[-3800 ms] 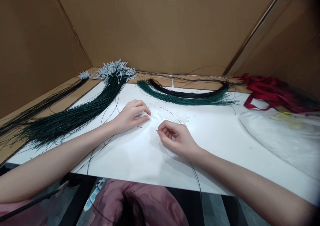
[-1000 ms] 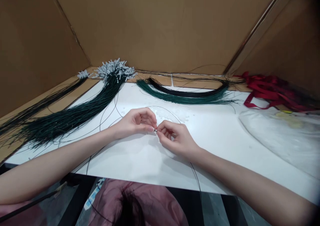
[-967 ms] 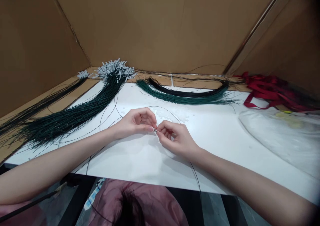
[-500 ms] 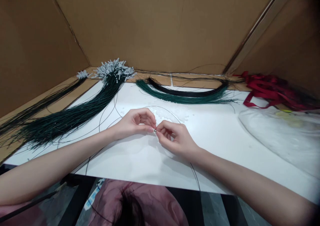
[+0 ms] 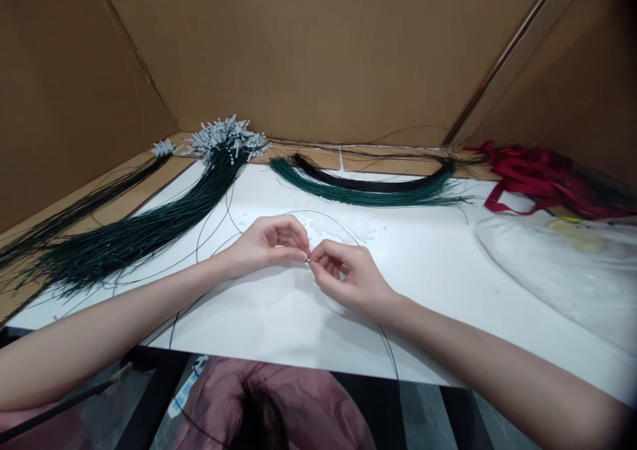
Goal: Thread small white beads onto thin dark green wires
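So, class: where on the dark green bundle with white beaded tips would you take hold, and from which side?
Probably grip the dark green bundle at mid-length, where the stems lie packed and parallel, coming down from above with fingers across the strands. The white beaded tips fan out, and the near ends splay loose.

Head-worn view, down over table

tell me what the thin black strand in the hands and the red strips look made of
The thin black strand looks like coated wire, matte: it holds a springy arc. The red strips look like fabric ribbon: flat, limp, slightly glossy.
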{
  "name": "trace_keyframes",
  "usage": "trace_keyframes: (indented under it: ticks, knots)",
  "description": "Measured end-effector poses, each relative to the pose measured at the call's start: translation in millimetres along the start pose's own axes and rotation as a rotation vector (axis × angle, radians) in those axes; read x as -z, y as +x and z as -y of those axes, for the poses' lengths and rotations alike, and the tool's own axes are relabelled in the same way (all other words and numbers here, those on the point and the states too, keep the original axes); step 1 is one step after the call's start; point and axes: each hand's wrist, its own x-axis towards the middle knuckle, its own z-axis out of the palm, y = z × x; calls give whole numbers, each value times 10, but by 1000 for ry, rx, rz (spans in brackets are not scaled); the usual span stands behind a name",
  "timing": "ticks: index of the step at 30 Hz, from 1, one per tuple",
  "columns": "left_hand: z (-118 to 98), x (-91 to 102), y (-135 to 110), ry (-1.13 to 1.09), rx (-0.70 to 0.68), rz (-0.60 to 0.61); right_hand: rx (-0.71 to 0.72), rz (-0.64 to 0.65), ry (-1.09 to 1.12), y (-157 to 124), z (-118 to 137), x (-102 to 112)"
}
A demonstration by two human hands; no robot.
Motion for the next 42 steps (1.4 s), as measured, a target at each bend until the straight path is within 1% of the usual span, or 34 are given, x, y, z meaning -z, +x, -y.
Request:
trace_keyframes:
  ticks: [10, 22, 28, 42]
  knots:
    - [-5, 4, 5, 60, -10, -21, 13, 5, -32, 4, 9, 1]
    - [-3, -4, 3, 71, -4, -5, 14, 13, -39, -2, 2, -3]
    - [-6, -10, -4, 115, 24, 13, 15, 15, -39, 1, 13, 6]
    - [15, -5, -2, 52, 19, 2, 15, 13, -38, 15, 27, 0]
